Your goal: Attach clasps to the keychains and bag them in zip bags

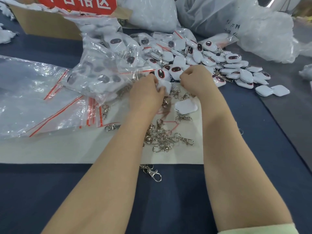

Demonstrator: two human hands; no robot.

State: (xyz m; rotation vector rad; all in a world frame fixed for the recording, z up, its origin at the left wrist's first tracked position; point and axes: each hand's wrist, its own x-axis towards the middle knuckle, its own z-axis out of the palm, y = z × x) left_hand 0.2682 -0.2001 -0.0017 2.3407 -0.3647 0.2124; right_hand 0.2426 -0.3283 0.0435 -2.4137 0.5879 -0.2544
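Observation:
My left hand (146, 95) grips a white square keychain (166, 86) at the far edge of a pale mat (70, 149). My right hand (195, 80) is closed just to its right, fingers pinched; what it holds is hidden. A heap of white keychains with dark oval faces (211, 59) lies beyond both hands. Loose metal clasps (163, 137) are scattered on the mat between my forearms, and one clasp (152, 173) lies on the blue cloth. One white keychain with a clasp on it (185, 107) rests on the mat. Empty zip bags with red strips (67, 115) lie at the left.
A zip bag filled with keychains (101, 71) sits left of the heap. A cardboard box with a red sign (50, 24) stands at the back left. Large white plastic bags (236, 19) fill the back right. The table is covered in dark blue cloth (253, 132).

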